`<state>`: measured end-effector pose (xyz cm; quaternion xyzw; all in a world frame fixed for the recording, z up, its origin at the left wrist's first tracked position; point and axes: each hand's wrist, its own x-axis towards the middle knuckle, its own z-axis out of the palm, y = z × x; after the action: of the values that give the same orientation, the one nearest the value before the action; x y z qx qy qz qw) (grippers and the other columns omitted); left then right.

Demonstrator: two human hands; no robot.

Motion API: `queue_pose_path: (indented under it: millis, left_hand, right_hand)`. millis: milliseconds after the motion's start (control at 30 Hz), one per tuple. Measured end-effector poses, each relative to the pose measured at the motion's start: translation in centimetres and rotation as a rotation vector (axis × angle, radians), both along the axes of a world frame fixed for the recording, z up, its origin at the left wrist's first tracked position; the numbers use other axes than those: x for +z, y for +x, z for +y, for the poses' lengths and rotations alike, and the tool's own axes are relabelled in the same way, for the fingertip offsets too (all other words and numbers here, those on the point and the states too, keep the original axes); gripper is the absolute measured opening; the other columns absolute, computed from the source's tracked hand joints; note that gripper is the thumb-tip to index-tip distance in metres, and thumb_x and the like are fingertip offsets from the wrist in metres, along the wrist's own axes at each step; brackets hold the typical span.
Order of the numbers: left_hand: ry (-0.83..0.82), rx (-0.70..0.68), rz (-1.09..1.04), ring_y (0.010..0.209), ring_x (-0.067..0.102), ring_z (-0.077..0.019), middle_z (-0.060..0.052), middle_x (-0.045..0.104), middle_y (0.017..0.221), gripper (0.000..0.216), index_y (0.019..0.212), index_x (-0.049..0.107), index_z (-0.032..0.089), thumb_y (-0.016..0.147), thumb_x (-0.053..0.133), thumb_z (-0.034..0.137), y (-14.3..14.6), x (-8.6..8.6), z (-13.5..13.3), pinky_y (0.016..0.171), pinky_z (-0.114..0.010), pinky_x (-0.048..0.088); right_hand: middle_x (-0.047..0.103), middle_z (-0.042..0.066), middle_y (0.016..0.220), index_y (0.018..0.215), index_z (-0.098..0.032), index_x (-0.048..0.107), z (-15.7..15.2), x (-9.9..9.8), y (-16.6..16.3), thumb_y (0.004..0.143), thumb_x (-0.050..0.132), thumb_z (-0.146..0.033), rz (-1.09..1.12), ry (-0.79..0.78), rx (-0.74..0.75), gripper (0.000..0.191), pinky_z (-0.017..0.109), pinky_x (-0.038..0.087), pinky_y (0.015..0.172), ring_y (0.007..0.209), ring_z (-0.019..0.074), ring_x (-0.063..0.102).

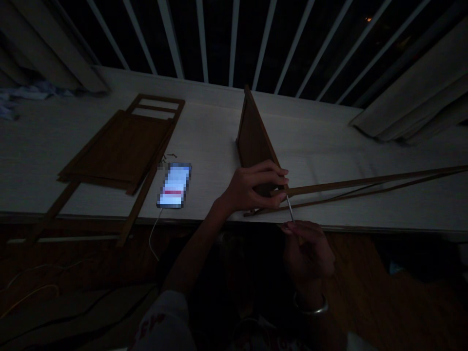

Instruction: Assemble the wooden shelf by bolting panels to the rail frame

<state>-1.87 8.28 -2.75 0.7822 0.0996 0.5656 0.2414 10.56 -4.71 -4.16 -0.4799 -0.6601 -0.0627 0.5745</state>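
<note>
A brown wooden panel (256,141) stands tilted on its edge on the white ledge, with long thin wooden legs (351,184) running off to the right. My left hand (252,187) is closed around the panel's near edge, its fingers close to where a leg meets it. From below, my right hand (310,251) grips a screwdriver (290,207). Its pale metal shaft points up to that joint, near my left fingertips; the handle is mostly hidden in my palm. Whether a screw sits at the tip is too dark to tell.
To the left lies a second wooden folding piece (120,146), its legs overhanging the ledge (212,126). Several small screws (170,156) lie by a lit phone (174,185) with a white cable (150,239). Window bars (234,44) and curtains (420,92) stand behind.
</note>
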Motion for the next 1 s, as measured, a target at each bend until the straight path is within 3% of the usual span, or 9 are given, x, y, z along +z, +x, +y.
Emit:
queue_pose_path:
  millis: [367,600,867,933,1000]
  left_hand:
    - [0.006,0.004,0.0,0.09,0.062,-0.011,-0.004,0.063,0.093,0.022,0.088,0.061,0.015,0.068,0.066,0.022,0.1,-0.3,0.1,0.074,-0.022,0.052]
    - [0.008,0.006,-0.002,0.089,0.062,-0.0111,-0.005,0.063,0.093,0.021,0.087,0.061,0.014,0.068,0.066,0.02,0.1,-0.1,0.1,0.073,-0.022,0.052]
    - [-0.008,-0.008,-0.005,0.089,0.062,-0.0108,-0.006,0.063,0.094,0.022,0.088,0.062,0.014,0.068,0.067,0.021,0.0,-0.1,0.0,0.075,-0.022,0.052]
    - [-0.002,-0.014,-0.007,0.089,0.062,-0.0111,-0.005,0.063,0.093,0.022,0.088,0.062,0.014,0.068,0.067,0.021,0.0,-0.1,0.0,0.075,-0.022,0.052]
    - [0.0,-0.015,-0.012,0.089,0.062,-0.011,-0.005,0.063,0.093,0.021,0.087,0.062,0.014,0.068,0.066,0.021,0.1,-0.1,0.0,0.074,-0.022,0.052]
  right_hand:
    - [0.063,0.001,0.074,0.09,-0.021,0.057,-0.2,-0.4,0.4,0.075,0.06,-0.007,0.03,-0.068,0.04,0.02,0.028,0.051,0.057,0.066,0.0138,0.061]
    - [0.063,0.002,0.077,0.09,-0.021,0.059,-0.6,-0.3,0.2,0.078,0.057,-0.011,0.201,-0.181,0.101,0.016,0.03,0.05,0.059,0.069,0.0146,0.059]
    - [0.056,-0.005,0.065,0.081,-0.02,0.05,-0.8,0.3,-0.8,0.076,0.064,-0.021,0.649,-0.414,0.099,0.016,0.023,0.046,0.052,0.056,0.0103,0.056]
    - [0.054,-0.005,0.058,0.072,-0.019,0.05,-0.8,0.3,-0.7,0.082,0.057,-0.026,0.604,-0.547,0.168,0.014,0.022,0.043,0.051,0.053,0.0097,0.053]
    - [0.054,-0.003,0.055,0.066,-0.018,0.052,-1.0,0.4,-0.6,0.088,0.047,-0.028,0.507,-0.642,0.236,0.025,0.022,0.04,0.051,0.052,0.0096,0.051]
